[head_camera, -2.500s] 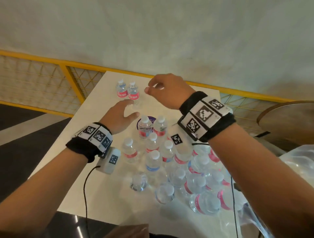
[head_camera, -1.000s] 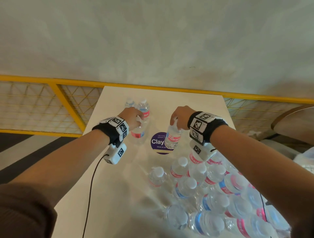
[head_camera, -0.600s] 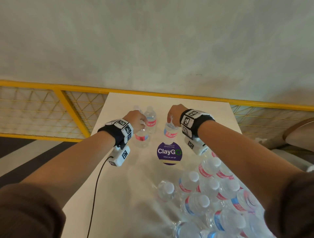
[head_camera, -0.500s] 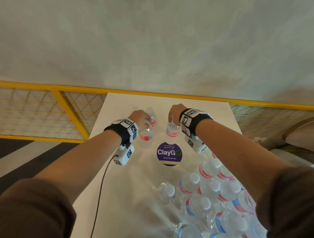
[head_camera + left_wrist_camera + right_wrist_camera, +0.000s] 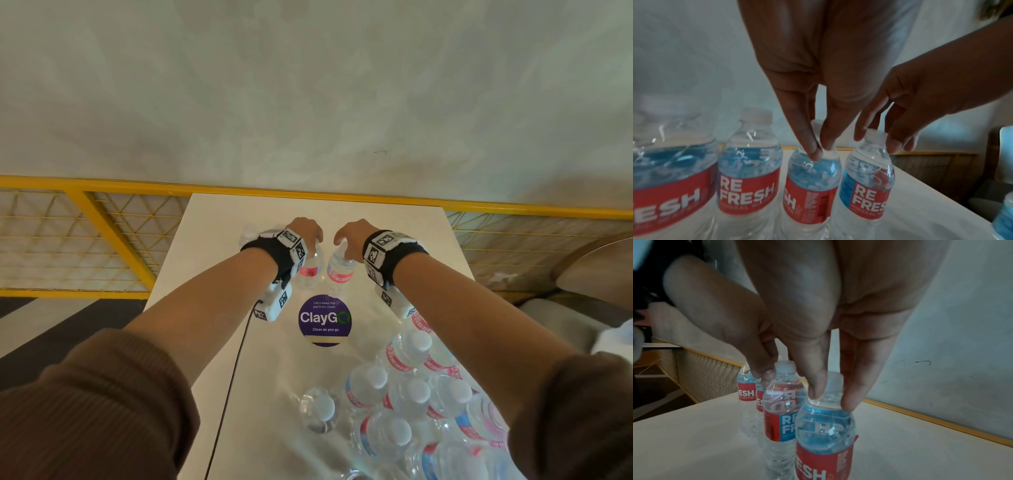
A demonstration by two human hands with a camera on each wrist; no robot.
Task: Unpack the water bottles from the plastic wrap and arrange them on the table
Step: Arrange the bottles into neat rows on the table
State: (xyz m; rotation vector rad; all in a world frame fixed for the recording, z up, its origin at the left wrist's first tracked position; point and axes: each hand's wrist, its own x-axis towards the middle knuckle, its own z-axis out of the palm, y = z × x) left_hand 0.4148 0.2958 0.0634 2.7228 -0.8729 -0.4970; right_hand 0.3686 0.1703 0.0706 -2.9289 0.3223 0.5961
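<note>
- The white rectangular surface runs out to a yellow railing under a pale wall; your row forms at its far end.
- Your left hand pinches the neck of one clear plastic red-labelled water bottle.
- Your right hand grips a second red-labelled bottle by its cap, just beside the first.
- Seat both bases flat before letting go; a tilted bottle could topple its neighbours.
- The unsorted bottles in clear plastic wrap wait at the near right.

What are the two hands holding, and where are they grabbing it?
Each holds one water bottle by its cap: the left hand pinches the left bottle, and the right hand pinches the right bottle.
</note>
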